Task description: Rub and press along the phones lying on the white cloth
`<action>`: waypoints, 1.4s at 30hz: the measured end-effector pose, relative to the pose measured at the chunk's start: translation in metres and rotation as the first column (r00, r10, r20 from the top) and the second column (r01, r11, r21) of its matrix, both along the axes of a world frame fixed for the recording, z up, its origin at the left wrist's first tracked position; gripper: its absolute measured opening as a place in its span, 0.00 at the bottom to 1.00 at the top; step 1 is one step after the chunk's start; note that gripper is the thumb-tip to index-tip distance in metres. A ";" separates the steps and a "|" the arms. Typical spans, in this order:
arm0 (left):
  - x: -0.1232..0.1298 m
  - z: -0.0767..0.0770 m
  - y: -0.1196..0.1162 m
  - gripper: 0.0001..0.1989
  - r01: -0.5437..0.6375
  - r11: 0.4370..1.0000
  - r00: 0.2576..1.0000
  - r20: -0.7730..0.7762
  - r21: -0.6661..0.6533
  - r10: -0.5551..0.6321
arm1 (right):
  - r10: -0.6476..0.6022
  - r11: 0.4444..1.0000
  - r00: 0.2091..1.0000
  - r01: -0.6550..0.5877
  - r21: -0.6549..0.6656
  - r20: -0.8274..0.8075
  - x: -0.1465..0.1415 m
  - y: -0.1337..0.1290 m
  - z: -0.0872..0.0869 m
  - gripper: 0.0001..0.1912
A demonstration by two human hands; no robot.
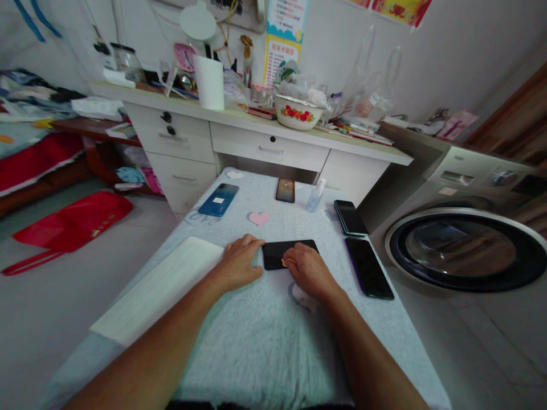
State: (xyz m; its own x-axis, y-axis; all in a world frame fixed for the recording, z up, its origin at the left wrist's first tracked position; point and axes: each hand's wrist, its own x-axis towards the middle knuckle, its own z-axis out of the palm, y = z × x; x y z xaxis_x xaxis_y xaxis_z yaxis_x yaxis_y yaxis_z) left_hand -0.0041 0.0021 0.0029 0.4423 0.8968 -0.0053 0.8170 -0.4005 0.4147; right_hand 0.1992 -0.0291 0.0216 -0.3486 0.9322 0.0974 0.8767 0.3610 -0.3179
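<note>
A black smartphone (273,254) lies sideways, screen up, on the cloth-covered table. My left hand (240,263) steadies its left end, index fingertip at the upper corner and thumb by the lower one. Closed over the right part of the screen, my right hand (308,269) pinches a small tan piece (289,261), perhaps folded cloth; most of it is hidden by the fingers. Left of the phone, a long pale cloth or paper strip (158,290) lies partly under my left forearm. A clear spray bottle (315,196) stands beyond the phone.
Near the table's right edge lie a dark phone (370,267) and stacked phones (351,217). A blue phone (219,199) and a reddish-brown phone (285,191) lie farther back. A white desk (269,145) borders the far side; a washing machine (453,171) stands right.
</note>
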 end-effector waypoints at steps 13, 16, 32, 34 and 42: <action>0.000 0.001 -0.001 0.31 -0.006 1.000 1.000 0.008 -0.002 0.006 | 0.073 0.997 0.997 -0.073 0.020 -0.004 -0.017 -0.004 -0.008 0.09; 0.000 0.002 0.000 0.31 -0.008 1.000 1.000 0.016 -0.006 0.009 | 0.085 0.996 0.996 -0.085 0.026 0.029 -0.023 -0.005 -0.008 0.09; 0.000 -0.005 0.001 0.29 -0.017 1.000 0.999 0.036 0.023 0.016 | 0.149 0.975 0.980 -0.169 0.147 0.133 -0.040 -0.005 -0.014 0.08; 0.001 -0.003 0.001 0.30 -0.018 1.000 0.999 0.032 0.012 0.017 | 0.145 0.977 0.981 -0.163 0.139 0.132 -0.039 -0.005 -0.014 0.08; 0.000 -0.001 0.000 0.32 -0.006 1.000 1.000 0.022 0.001 0.006 | 0.087 0.991 0.988 -0.098 0.086 0.131 -0.027 -0.005 -0.008 0.09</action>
State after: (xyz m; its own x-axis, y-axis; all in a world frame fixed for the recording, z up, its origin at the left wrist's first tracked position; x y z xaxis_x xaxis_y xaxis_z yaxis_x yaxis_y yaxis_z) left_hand -0.0043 0.0021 0.0022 0.4368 0.8995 0.0051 0.8102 -0.3958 0.4324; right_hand 0.1718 -0.0345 0.0137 -0.4478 0.8845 0.1311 0.8692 0.4650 -0.1681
